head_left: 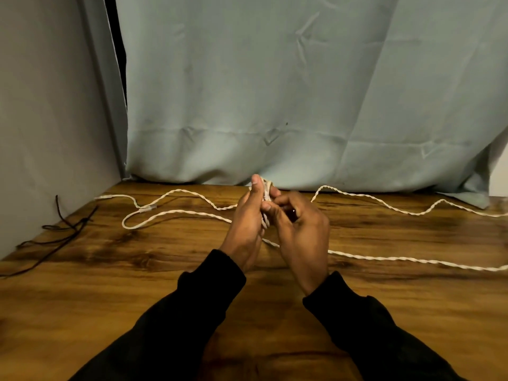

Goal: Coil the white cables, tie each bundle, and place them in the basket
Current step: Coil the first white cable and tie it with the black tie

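Observation:
A long white twisted cable (178,213) snakes over the wooden table (137,284), with a loop at the left and strands running off the right edge. My left hand (246,229) stands upright above the table's middle, and a few turns of the cable (266,192) are wound around its fingers. My right hand (301,229) presses against it and pinches the cable at those turns. One strand trails from under my hands toward the right (412,260). No basket is in view.
Thin dark cords (64,229) lie tangled near the table's left edge. A grey-green curtain (302,92) hangs behind the table's far edge, and a grey panel (49,119) walls the left side.

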